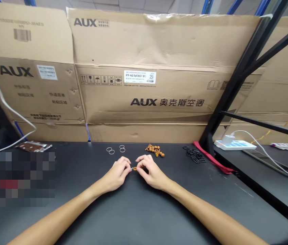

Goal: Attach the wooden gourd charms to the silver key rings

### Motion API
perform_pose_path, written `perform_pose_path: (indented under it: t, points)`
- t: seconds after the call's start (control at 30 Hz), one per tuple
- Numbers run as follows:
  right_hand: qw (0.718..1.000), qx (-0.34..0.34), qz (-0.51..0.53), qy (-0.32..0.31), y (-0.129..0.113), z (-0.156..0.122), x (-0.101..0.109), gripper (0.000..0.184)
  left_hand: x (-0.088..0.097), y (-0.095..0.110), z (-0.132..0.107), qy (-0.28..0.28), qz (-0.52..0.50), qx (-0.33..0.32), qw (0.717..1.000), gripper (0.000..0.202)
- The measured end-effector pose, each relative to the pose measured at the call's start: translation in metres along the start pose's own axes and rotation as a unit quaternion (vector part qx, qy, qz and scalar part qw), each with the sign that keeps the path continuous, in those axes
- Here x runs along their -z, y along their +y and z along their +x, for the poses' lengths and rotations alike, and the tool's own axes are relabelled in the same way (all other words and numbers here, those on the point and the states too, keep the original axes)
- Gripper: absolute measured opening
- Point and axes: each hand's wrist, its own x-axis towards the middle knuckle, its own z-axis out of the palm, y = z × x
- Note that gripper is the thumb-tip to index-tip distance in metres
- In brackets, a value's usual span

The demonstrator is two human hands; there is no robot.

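Over the middle of the black table, my left hand (120, 173) pinches a small silver metal ring (131, 169), mostly covered by the fingertips. Close to it on the right, my right hand (151, 172) grips a small orange-brown loop (135, 168) between thumb and fingers. The ring and the loop meet in the narrow gap between my hands; whether they are linked I cannot tell. Beyond my right hand lies a cluster of brown wooden bead pendants (156, 150). Several silver split rings (111, 152) rest on the table past my left hand.
A heap of black rings (196, 155) lies to the right, beside a red strap (214, 160) at the table edge. Large cardboard boxes (144, 51) stand behind. A white power strip (236, 145) and a tablet (271, 161) are on the right-hand table. A brown packet (33, 146) sits back left.
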Motion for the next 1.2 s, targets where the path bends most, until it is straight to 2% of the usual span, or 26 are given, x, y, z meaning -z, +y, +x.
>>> perform_pose_path:
  t: [0.23, 0.6, 0.87, 1.07, 1.2]
  points:
    - [1.000, 0.006, -0.013, 0.008, -0.003, 0.001, -0.004, 0.006, -0.001, -0.001, 0.000, -0.020, -0.023, -0.004, 1.000, 0.024]
    - [0.999, -0.030, -0.038, 0.015, 0.001, 0.000, -0.006, 0.014, 0.003, -0.002, 0.000, -0.046, -0.043, -0.022, 0.998, 0.025]
    - [0.995, -0.068, -0.074, -0.015, 0.005, 0.001, -0.002, 0.014, 0.009, 0.004, -0.002, -0.065, -0.010, -0.028, 0.997, 0.020]
    - [0.996, -0.048, -0.073, -0.014, 0.008, 0.000, -0.002, 0.013, 0.011, 0.002, -0.003, -0.069, 0.025, -0.048, 0.996, 0.020]
    - [0.998, -0.032, -0.057, -0.013, 0.006, -0.001, 0.000, 0.012, 0.010, 0.005, -0.005, -0.053, 0.039, -0.052, 0.996, 0.020]
